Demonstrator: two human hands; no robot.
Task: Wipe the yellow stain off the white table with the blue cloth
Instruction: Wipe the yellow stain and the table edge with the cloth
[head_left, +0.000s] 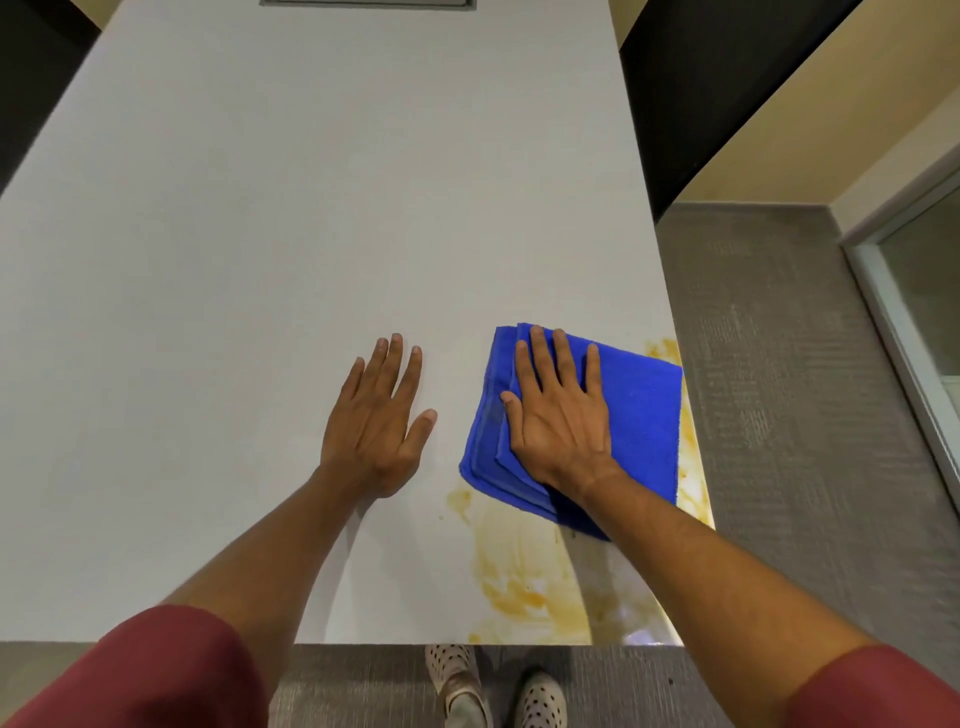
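A folded blue cloth (639, 415) lies on the white table (260, 260) close to its right edge. My right hand (558, 410) presses flat on the cloth's left half, fingers spread and pointing away from me. A smeared yellow stain (519, 577) covers the table's near right corner, below the cloth, and runs up the right edge past the cloth to a patch at its far corner. Part of the stain is hidden under the cloth and my right forearm. My left hand (376, 421) rests flat on the bare table, left of the cloth, holding nothing.
The table's near edge runs just above my feet (493, 686) on a grey carpet (779, 364). Carpet also lies to the right of the table. A dark panel (701, 93) stands at the far right and a glass door frame (909, 291) at the right.
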